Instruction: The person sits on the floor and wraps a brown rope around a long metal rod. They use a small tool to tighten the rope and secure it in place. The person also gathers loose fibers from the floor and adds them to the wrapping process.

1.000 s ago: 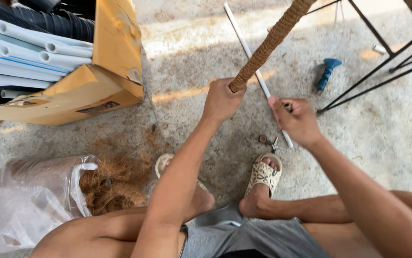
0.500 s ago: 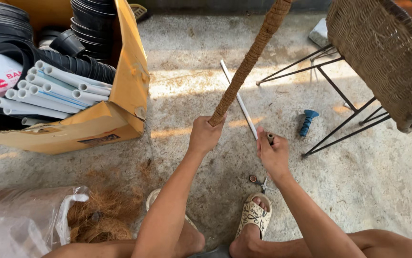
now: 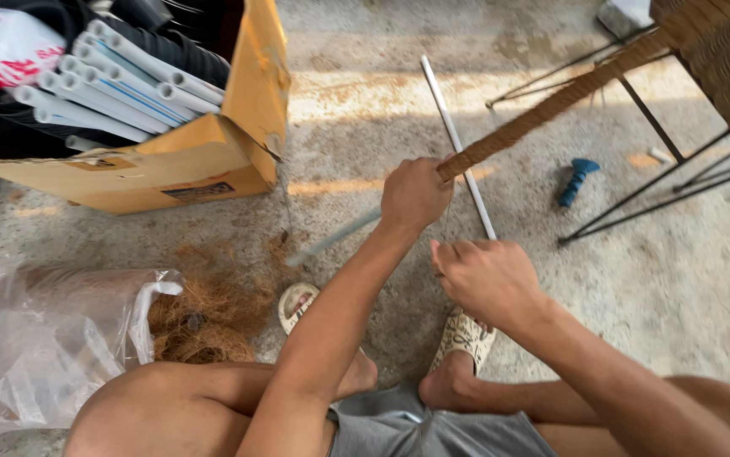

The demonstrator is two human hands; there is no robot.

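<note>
— Both hands are over the concrete floor (image 3: 365, 85); the left hand (image 3: 414, 193) is curled into a closed fist around the near end of the rope-wrapped pole (image 3: 551, 106), and that pole slants up and away to the right of it

— And the other one?

— Right hand (image 3: 488, 278) sits just below and right of the left, fingers bent inward, pinched together; whatever is in them is too thin to make out; I cannot tell whether it grips anything

— What lies around them?

— A white pipe (image 3: 458, 144) lies on the floor, passing behind the left fist; a blue handle (image 3: 576, 180) rests well right of the hands, beside thin black metal legs (image 3: 653, 199); far left of the hands stands a cardboard box (image 3: 187, 161) full of grey tubes (image 3: 111, 93); nearer, lower left, a heap of brown fibre (image 3: 208, 317) spills beside a clear plastic bag (image 3: 43, 347); under the hands, two feet in pale sandals (image 3: 465, 334)
</note>
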